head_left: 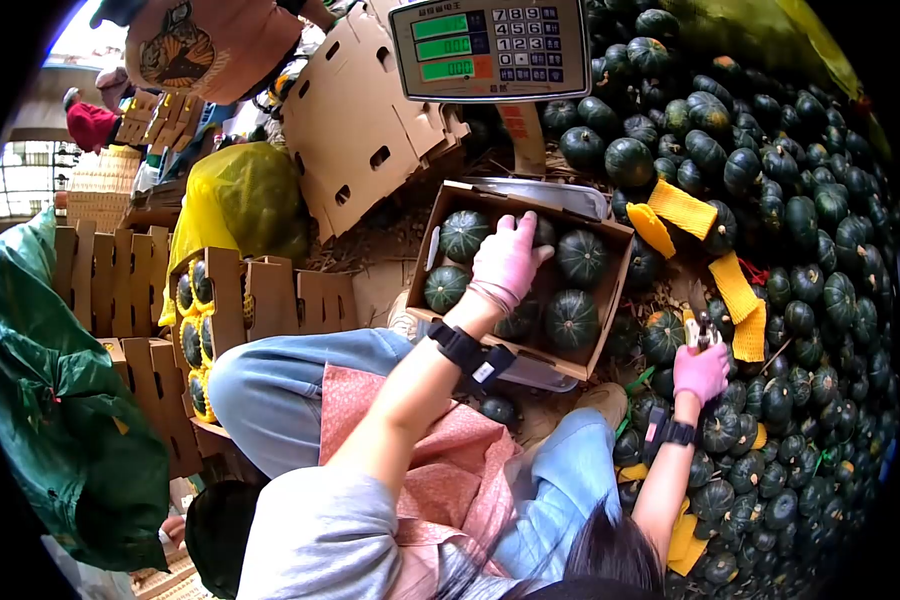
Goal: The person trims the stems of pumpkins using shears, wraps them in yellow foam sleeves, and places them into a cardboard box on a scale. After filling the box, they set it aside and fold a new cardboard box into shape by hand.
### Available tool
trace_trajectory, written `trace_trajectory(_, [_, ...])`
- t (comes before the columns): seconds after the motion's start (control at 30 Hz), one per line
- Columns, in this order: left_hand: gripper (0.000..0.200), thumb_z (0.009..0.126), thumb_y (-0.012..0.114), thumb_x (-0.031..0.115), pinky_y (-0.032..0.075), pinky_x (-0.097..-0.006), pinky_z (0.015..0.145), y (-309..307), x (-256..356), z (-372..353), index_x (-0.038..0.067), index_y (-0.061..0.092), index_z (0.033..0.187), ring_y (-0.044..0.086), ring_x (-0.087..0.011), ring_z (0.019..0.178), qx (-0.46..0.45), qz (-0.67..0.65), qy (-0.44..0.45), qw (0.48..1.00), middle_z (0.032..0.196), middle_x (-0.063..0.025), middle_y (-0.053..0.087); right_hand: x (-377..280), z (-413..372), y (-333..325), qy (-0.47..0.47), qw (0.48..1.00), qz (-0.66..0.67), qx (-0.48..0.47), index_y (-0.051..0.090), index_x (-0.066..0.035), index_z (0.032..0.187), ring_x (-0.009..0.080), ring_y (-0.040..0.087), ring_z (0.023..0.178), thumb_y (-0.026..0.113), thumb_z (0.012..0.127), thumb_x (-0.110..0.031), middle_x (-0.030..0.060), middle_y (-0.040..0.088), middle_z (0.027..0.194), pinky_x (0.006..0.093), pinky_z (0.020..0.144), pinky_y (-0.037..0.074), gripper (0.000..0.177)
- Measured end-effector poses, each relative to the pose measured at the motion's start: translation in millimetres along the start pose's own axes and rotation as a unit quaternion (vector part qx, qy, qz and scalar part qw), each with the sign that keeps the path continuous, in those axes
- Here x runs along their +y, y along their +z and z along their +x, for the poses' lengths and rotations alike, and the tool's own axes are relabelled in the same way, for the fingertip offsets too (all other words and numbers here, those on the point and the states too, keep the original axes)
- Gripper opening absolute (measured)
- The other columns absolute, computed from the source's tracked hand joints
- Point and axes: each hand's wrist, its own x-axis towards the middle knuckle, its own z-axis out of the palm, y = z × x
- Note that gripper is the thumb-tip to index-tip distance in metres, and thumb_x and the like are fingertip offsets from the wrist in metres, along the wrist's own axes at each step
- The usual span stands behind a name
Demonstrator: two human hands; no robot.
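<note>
My left hand (505,262), in a pink glove, is down in an open cardboard box (613,305). Its fingers curl over a dark green squash (544,233), which they partly hide. Several more ribbed green squashes (572,318) sit around it in the box. To the right, my right hand (701,373), also gloved in pink, is closed around pruning shears (703,330). The shears point up, beside a squash (663,337) at the edge of the large pile. The box rests on a metal scale platform (545,195).
A scale display (490,48) stands beyond the box. Green squashes (800,220) are heaped along the right, with yellow foam nets (735,288) among them. Flat cardboard (355,110), a yellow mesh sack (245,200) and packed boxes (213,330) are at left. Another person (205,45) is behind.
</note>
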Motion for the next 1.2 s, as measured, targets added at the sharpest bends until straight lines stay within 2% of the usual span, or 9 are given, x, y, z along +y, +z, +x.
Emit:
trace_trajectory(0.17, [0.034, 0.07, 0.073, 0.024, 0.051, -0.0411, 0.073, -90.4, -4.1, -2.2, 0.016, 0.06, 0.101, 0.061, -0.0303, 0.089, -0.011, 0.178, 0.117, 0.977, 0.092, -0.0108, 0.06, -5.7, 22.2, -2.4, 0.048, 0.993, -0.095, -0.043, 0.04, -0.002, 0.127, 0.0308, 0.045, 0.116, 0.062, 0.072, -0.053, 0.0128, 0.052, 0.12, 0.0486, 0.104, 0.025, 0.078])
trace_trajectory(0.23, [0.033, 0.07, 0.07, 0.017, 0.051, -0.0397, 0.073, -199.4, -0.9, -7.9, 0.015, 0.06, 0.101, 0.059, -0.0288, 0.085, 0.103, 0.309, 0.244, 0.914, 0.091, -0.0078, 0.059, 19.3, 0.3, -32.8, -0.075, 0.986, -0.094, 0.118, 0.041, -0.003, 0.128, 0.03, 0.043, 0.118, 0.061, 0.074, -0.054, 0.0128, 0.048, 0.125, 0.0492, 0.104, 0.026, 0.076])
trace_trajectory(0.33, [0.036, 0.068, 0.069, 0.014, 0.048, -0.0373, 0.077, -260.0, -7.8, -27.6, 0.017, 0.06, 0.102, 0.054, -0.025, 0.096, 0.142, 0.352, 0.381, 0.843, 0.102, -0.0049, 0.055, 68.3, -14.8, -29.8, -0.005, 0.977, -0.102, 0.187, 0.038, -0.016, 0.136, 0.0324, 0.037, 0.123, 0.06, 0.074, -0.061, 0.012, 0.04, 0.134, 0.0563, 0.099, 0.028, 0.08])
trace_trajectory(0.43, [0.033, 0.066, 0.066, 0.016, 0.045, -0.0381, 0.081, -316.2, -21.2, -63.0, 0.019, 0.059, 0.098, 0.05, -0.0208, 0.104, 0.159, 0.43, 0.477, 0.75, 0.106, -0.0021, 0.053, 98.7, -24.6, -48.7, 0.115, 0.986, -0.086, -0.082, 0.028, -0.034, 0.142, 0.0367, 0.036, 0.125, 0.067, 0.068, -0.06, 0.0104, 0.029, 0.145, 0.0589, 0.093, 0.036, 0.087])
trace_trajectory(0.7, [0.01, 0.07, 0.06, 0.023, 0.043, -0.0309, 0.071, -237.0, -93.8, -43.1, 0.024, 0.053, 0.077, 0.048, -0.0163, 0.091, -0.075, 0.428, 0.545, 0.717, 0.084, 0.0045, 0.049, 49.9, -7.2, -67.1, -0.03, 0.963, -0.167, -0.209, 0.06, -0.018, 0.113, 0.0285, 0.047, 0.119, 0.066, 0.075, -0.034, 0.0085, 0.054, 0.123, 0.0501, 0.094, 0.043, 0.041])
trace_trajectory(0.8, [0.008, 0.069, 0.06, 0.021, 0.044, -0.0316, 0.065, -162.9, -110.7, -16.7, 0.024, 0.054, 0.073, 0.052, -0.0157, 0.085, -0.079, 0.369, 0.585, 0.718, 0.079, 0.0038, 0.05, 38.6, 17.1, -40.3, -0.185, 0.979, -0.056, -0.058, 0.06, -0.01, 0.112, 0.0294, 0.053, 0.113, 0.063, 0.078, -0.035, 0.0129, 0.058, 0.12, 0.0417, 0.094, 0.045, 0.042])
trace_trajectory(0.87, [0.008, 0.072, 0.061, 0.026, 0.049, -0.0369, 0.062, -133.8, -104.6, 0.1, 0.018, 0.061, 0.07, 0.061, -0.0235, 0.075, -0.119, 0.288, 0.47, 0.826, 0.073, -0.0046, 0.061, 8.3, 27.4, -63.1, -0.204, 0.957, 0.034, -0.201, 0.061, -0.008, 0.106, 0.0329, 0.059, 0.101, 0.062, 0.077, -0.028, 0.0195, 0.063, 0.104, 0.04, 0.086, 0.047, 0.036])
trace_trajectory(1.03, [0.048, 0.086, 0.054, 0.049, 0.049, -0.044, 0.059, -91.5, -127.9, 19.9, 0.006, 0.063, 0.066, 0.062, -0.034, 0.065, -0.049, 0.205, 0.068, 0.975, 0.066, -0.0166, 0.061, -46.4, 35.9, -21.4, -0.173, 0.975, 0.129, -0.043, 0.057, -0.014, 0.106, 0.0341, 0.058, 0.097, 0.063, 0.076, -0.023, 0.0138, 0.059, 0.107, 0.0433, 0.081, 0.048, 0.031])
trace_trajectory(1.2, [0.026, 0.087, 0.06, 0.019, 0.043, -0.0412, 0.051, -43.9, -172.2, 8.2, 0.0, 0.047, 0.074, 0.054, -0.0417, 0.061, -0.07, -0.067, 0.146, 0.985, 0.065, -0.0233, 0.054, -118.1, 66.1, -13.1, -0.299, 0.927, 0.214, 0.07, 0.054, -0.017, 0.114, 0.0325, 0.054, 0.102, 0.064, 0.078, -0.023, 0.01, 0.053, 0.11, 0.0419, 0.083, 0.048, 0.038])
